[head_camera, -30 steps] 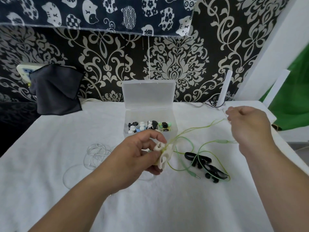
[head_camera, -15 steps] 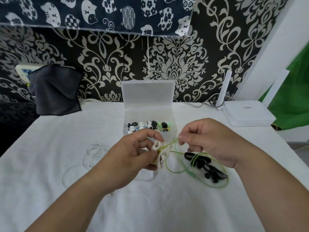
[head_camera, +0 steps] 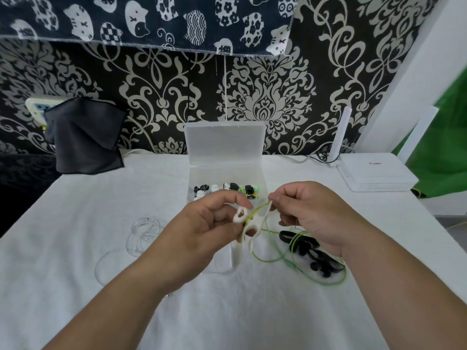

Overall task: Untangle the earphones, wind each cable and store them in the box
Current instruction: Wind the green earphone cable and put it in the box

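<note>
Left hand has its grip pinching a little white winder, held up off the tabletop with thumb and fingers curled round it. Right hand sits just at its 3 o'clock, grip pinching the green cable right at the winder's upper edge.

The rest of that cable drops down and loops loose on the tabletop at about 5 o'clock from the hands, lying over the black earphones, which are half hidden by the right wrist. A clear-white pair lies in a loose heap at 9 o'clock, well apart.

The box is at 12 o'clock just behind the hands, lid stood open, with small black, white and green bits inside. White router at 2 o'clock, dark cloth at 10 o'clock.
</note>
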### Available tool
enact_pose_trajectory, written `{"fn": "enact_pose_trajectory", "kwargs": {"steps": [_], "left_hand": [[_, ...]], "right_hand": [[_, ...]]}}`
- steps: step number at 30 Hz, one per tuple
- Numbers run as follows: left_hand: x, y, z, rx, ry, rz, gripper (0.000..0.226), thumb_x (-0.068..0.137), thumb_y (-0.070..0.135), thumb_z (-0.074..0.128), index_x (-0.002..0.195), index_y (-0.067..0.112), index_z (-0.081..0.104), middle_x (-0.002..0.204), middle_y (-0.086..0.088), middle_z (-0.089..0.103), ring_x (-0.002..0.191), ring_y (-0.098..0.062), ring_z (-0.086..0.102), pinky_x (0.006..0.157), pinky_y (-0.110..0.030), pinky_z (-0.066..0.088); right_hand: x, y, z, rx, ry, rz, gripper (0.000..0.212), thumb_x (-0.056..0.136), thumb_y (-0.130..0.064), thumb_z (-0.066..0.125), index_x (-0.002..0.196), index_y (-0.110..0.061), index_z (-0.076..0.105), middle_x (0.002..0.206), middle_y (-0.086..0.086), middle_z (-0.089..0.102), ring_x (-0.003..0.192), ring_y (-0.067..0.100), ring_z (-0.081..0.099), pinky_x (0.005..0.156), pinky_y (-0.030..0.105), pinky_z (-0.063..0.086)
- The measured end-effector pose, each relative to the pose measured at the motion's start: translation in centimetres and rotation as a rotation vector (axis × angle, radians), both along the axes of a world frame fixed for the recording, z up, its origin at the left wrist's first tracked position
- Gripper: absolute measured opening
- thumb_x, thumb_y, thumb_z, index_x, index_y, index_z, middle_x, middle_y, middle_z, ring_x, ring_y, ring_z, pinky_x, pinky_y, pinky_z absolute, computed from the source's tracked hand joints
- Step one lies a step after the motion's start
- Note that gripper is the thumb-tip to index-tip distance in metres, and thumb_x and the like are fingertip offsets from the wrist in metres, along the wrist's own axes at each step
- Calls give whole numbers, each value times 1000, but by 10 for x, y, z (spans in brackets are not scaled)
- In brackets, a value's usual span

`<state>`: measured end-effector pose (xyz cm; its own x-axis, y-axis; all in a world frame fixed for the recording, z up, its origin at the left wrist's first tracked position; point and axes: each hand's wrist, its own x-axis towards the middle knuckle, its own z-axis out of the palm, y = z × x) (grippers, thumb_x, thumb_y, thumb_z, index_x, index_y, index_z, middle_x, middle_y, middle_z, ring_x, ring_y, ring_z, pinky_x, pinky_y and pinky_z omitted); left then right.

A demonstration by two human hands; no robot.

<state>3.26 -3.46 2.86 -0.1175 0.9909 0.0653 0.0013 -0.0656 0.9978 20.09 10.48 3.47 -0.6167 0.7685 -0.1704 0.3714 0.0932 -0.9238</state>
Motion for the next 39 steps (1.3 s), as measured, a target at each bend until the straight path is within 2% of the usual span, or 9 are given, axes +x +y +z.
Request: {"fn": "enact_pose_trajectory", "kwargs": {"steps": [3, 5, 12, 20, 25, 29, 32, 36, 39], "left_hand": [[0, 1, -1, 31, -63, 55, 23, 88, 7, 61, 107, 19, 64, 92, -20, 70, 91, -33, 62, 102, -61, 42], [-2, 2, -2, 55, -64, 129, 23, 87, 7, 65, 105, 22, 65, 93, -22, 69, 89, -29, 64, 100, -52, 46], [-3, 4, -2, 93, 57, 315, 22, 87, -8, 64, 101, 10, 63, 91, -7, 70, 85, -12, 66, 74, -15, 51], [-6, 5, -3, 96, 158, 437, 31, 84, -9, 68, 95, 19, 66, 93, 5, 69, 92, -10, 65, 77, -14, 50], [-5, 4, -3, 109, 403, 530, 33, 80, -5, 73, 92, 26, 66, 90, 16, 68, 90, -9, 65, 87, -13, 49], [-4, 1, -1, 126, 652, 552, 41, 71, -6, 75, 86, 31, 66, 88, 18, 68, 91, -3, 63, 78, -5, 42], [1, -1, 1, 142, 805, 453, 42, 65, -6, 77, 80, 32, 66, 84, 18, 67, 89, 0, 61, 77, -4, 40], [9, -4, 4, 107, 743, 355, 43, 67, -3, 75, 77, 38, 65, 85, 22, 69, 87, 2, 64, 71, -2, 40], [8, -6, 6, 78, 582, 292, 38, 71, -4, 75, 78, 33, 69, 84, 16, 71, 90, -6, 69, 80, -9, 48]], "right_hand": [[-4, -7, -2, -28, -50, 44, 32, 98, -29, 59, 71, -18, 71, 59, -1, 50, 57, 12, 49, 76, 42, 52], [-9, -16, -4, -46, -71, 96, 34, 100, -27, 56, 70, -18, 70, 59, -1, 47, 55, 11, 46, 71, 35, 48], [-24, -43, -2, -128, -78, 218, 33, 104, -24, 47, 79, -14, 66, 58, -5, 42, 59, 14, 41, 66, 26, 41], [-22, -46, 4, -138, -39, 244, 33, 103, -21, 49, 81, -12, 72, 61, -1, 55, 64, 15, 53, 73, 30, 45], [-16, -46, 16, -86, -70, 348, 34, 102, -23, 52, 76, -22, 74, 58, -1, 52, 64, 16, 50, 75, 32, 44], [-12, -47, 31, 69, -112, 419, 24, 99, -29, 59, 83, -19, 75, 52, -14, 43, 52, 6, 38, 58, 22, 35], [-8, -42, 43, 191, -46, 338, 21, 97, -23, 62, 82, -15, 74, 42, -17, 36, 41, 3, 30, 44, 14, 25], [-5, -28, 43, 323, -5, 116, 23, 96, -21, 61, 77, -17, 74, 43, -11, 36, 39, 6, 28, 41, 16, 25], [-5, -20, 34, 350, -1, -19, 23, 95, -25, 63, 74, -22, 73, 46, -11, 44, 40, 4, 36, 43, 12, 32]]}}
